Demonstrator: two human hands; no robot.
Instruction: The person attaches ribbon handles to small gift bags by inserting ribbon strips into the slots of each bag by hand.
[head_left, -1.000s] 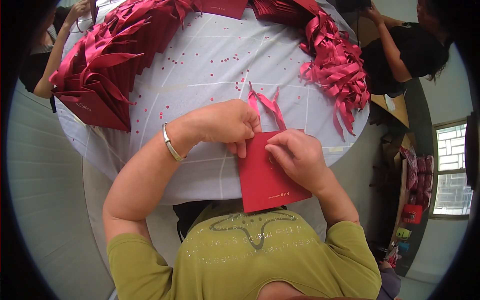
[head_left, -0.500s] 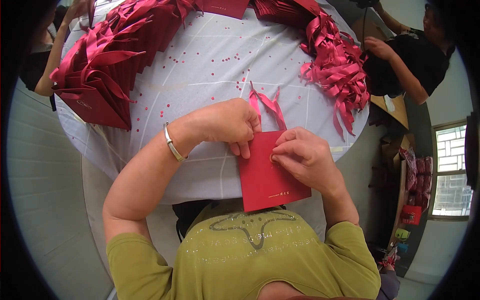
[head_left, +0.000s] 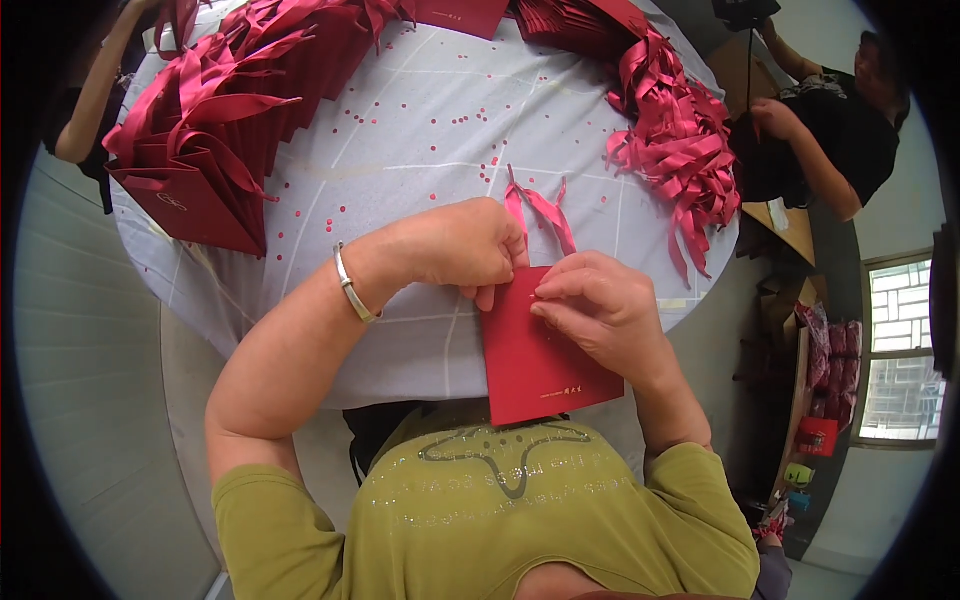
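Observation:
A flat red paper gift bag [head_left: 545, 360] with small gold print lies at the table's near edge, in front of my body. My left hand [head_left: 478, 245] is closed on the bag's top left corner, its fingers curled at the edge. Over the upper part of the bag is my right hand [head_left: 600, 305], thumb and fingertips drawn into a pinch near the top middle. Whatever is between those fingertips is too small to make out. Pink ribbon handles [head_left: 547, 212] stretch from the bag's top onto the white tablecloth.
Upright red gift bags [head_left: 190, 205] with ribbons line the table's left side. More bags with heaped pink ribbons [head_left: 680, 150] line the right. Small red dots are scattered over the white tablecloth [head_left: 400, 140]. A person in black [head_left: 840, 130] works at far right; another person's arm [head_left: 95, 110] shows at far left.
My right hand's pinch has shifted slightly left and up across the bag. The left hand keeps its hold on the corner. The person at far right has moved a little.

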